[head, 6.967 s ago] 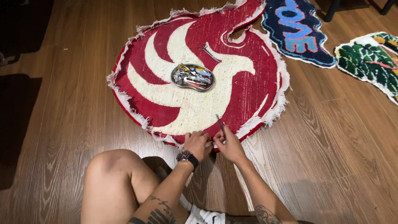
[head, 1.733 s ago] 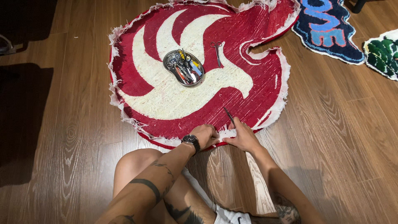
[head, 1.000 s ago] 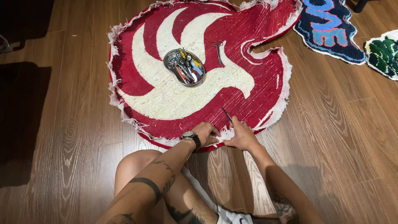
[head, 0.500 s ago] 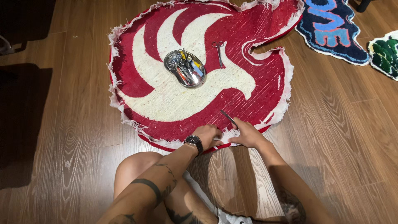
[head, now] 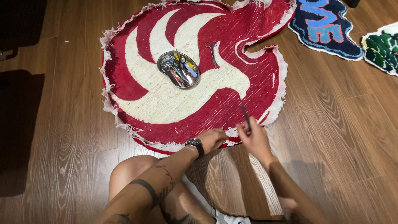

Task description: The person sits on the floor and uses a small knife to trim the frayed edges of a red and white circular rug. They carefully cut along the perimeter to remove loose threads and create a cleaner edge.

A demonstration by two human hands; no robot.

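- Head view shows the rug [head: 166, 112] lower in the frame than half a second ago, and the whole scene sits a little more to the left.
- Compared with that earlier frame, the right hand [head: 253, 140] is now lifted slightly off the rug edge and looks blurred, while the left hand [head: 212, 139] stays at the same place on the edge.
- Compared with seven seconds ago, the rug is turned, and loose scissors [head: 212, 49] now lie on the red part near the tray [head: 178, 75].
- The left hand is closed, pinching the frayed white border at the near edge of the rug; a watch [head: 195, 143] is on its wrist.
- The right hand is closed around a thin dark tool [head: 245, 117], which points up and away from the person over the red field.
- The two hands are just beside each other, at the rug edge nearest to the person's knee [head: 128, 176].
- The metal tray with small tools rests on the white bird shape, well apart from both hands.
- Two other rugs, a blue one [head: 327, 29] and a green one [head: 383, 47], lie on the wood floor [head: 62, 137] at the upper right.
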